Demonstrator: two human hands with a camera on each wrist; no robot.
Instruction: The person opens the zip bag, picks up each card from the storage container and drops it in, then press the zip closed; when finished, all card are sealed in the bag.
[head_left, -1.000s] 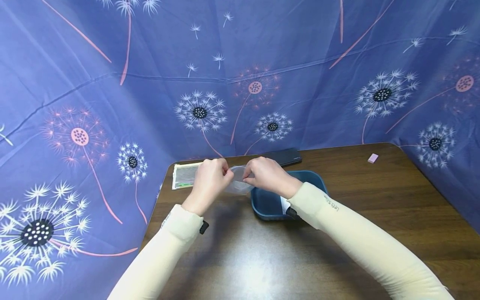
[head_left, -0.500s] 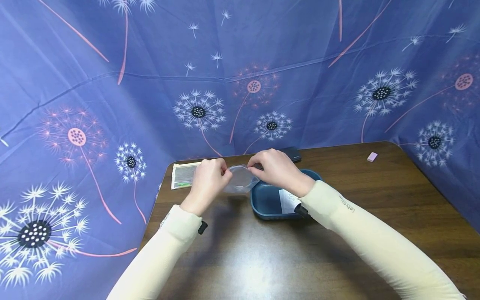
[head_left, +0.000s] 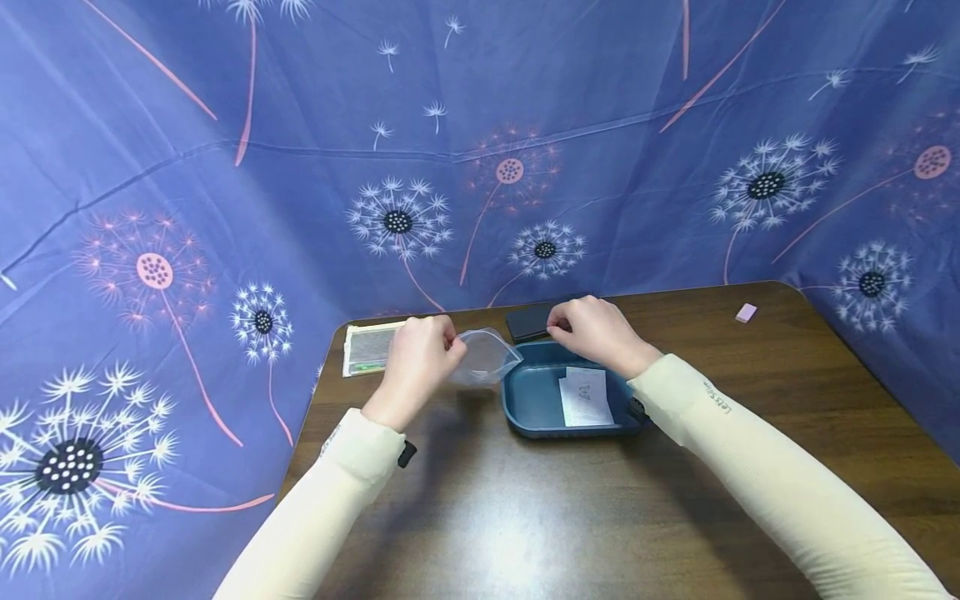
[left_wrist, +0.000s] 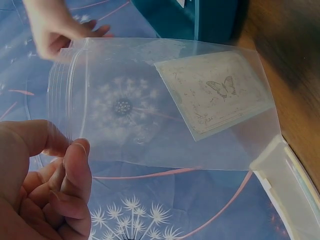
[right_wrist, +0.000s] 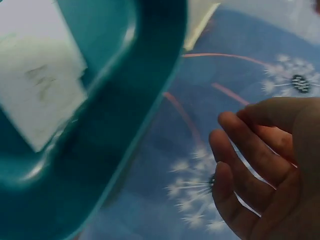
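My left hand (head_left: 420,358) pinches a clear zip-lock bag (head_left: 483,360) between thumb and forefinger at its zip end. Inside the bag, the left wrist view shows a pale card (left_wrist: 212,92) printed with a butterfly and an ornate border. My right hand (head_left: 600,335) hovers over the far right part of a blue tray (head_left: 532,404), its fingers loosely bent around nothing. Pieces of white paper (head_left: 587,400) with small drawings lie in the tray. In the right wrist view, my right hand (right_wrist: 270,165) is beside the tray's rim, apart from it.
A mesh pouch (head_left: 367,350) with a pale edge and something green in it lies at the table's back left. Behind the tray is a flat black object (head_left: 527,323). A small pink block (head_left: 746,313) sits far right. A patterned blue cloth (head_left: 450,217) hangs behind the table.
My right hand has let go of the bag's edge and moved right, over the tray, uncovering the papers. My left hand stays in place, still holding the bag.
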